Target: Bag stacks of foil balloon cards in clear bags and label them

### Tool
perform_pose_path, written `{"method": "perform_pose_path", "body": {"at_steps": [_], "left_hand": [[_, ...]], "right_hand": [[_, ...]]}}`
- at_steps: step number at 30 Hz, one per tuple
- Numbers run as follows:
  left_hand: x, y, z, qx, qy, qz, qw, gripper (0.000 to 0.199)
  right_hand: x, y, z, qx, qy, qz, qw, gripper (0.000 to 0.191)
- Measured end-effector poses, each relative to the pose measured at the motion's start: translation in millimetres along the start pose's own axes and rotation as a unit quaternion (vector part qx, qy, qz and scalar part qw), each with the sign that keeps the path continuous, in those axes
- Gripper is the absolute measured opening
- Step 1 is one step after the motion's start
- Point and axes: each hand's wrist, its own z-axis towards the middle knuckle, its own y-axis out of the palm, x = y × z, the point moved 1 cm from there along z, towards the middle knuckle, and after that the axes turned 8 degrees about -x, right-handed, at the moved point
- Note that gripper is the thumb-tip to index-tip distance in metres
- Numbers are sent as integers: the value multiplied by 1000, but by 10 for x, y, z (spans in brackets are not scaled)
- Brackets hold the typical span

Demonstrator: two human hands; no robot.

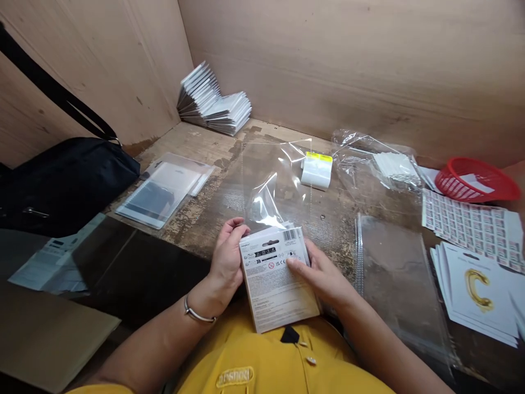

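A white printed card (273, 290) with a barcode and a hang hole is held upright-tilted close to my body. My left hand (228, 251) is closed on its left edge, and my right hand (324, 273) grips the right side with the thumb over the printed face. More card edges show behind its top, so it may be a small stack. Beyond the card, a clear plastic bag (274, 180) stretches away over the table, its near end at the card's top. Whether the left fingers also hold the bag is hidden.
A pile of packed cards (215, 104) leans in the back corner. Left are sleeved cards (162, 189) and a black bag (69, 186). A label roll (316, 171) lies ahead. Right are clear bags (394, 273), a sticker sheet (471, 224), a red basket (476, 180) and "C" cards (478, 293).
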Motion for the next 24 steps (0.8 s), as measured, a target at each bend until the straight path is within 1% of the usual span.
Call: {"method": "perform_pose_path", "body": {"at_steps": [3,5,7,9,12,16,18,22,23,24], "left_hand": [[-49,93,-18,-3,-14,-22,1000,31],[-69,94,-9,-18,-3,-15,1000,33],[-64,31,25,-41,29,27,998,34],[-33,-73,77,-59,78,104,990,32],[30,-221,161,-80,127,214,965,28],[65,-332,212,-96,167,274,942,21],[40,-379,190,-92,201,310,925,17],[-51,-474,92,-64,273,402,872,12],[-65,-486,71,-60,281,413,864,11],[-71,-490,56,-55,281,417,862,11]], "right_hand": [[45,24,16,23,-7,26,999,54],[58,37,4,43,-10,44,998,50],[62,42,-16,54,-10,61,997,48],[66,40,-34,58,-7,82,995,48],[67,31,-51,60,-4,104,993,48],[22,29,-69,63,-15,100,993,44],[4,38,-75,60,-10,101,993,43],[26,64,-80,63,0,118,991,42],[31,70,-87,63,0,124,990,41],[31,77,-98,62,2,130,990,41]]}}
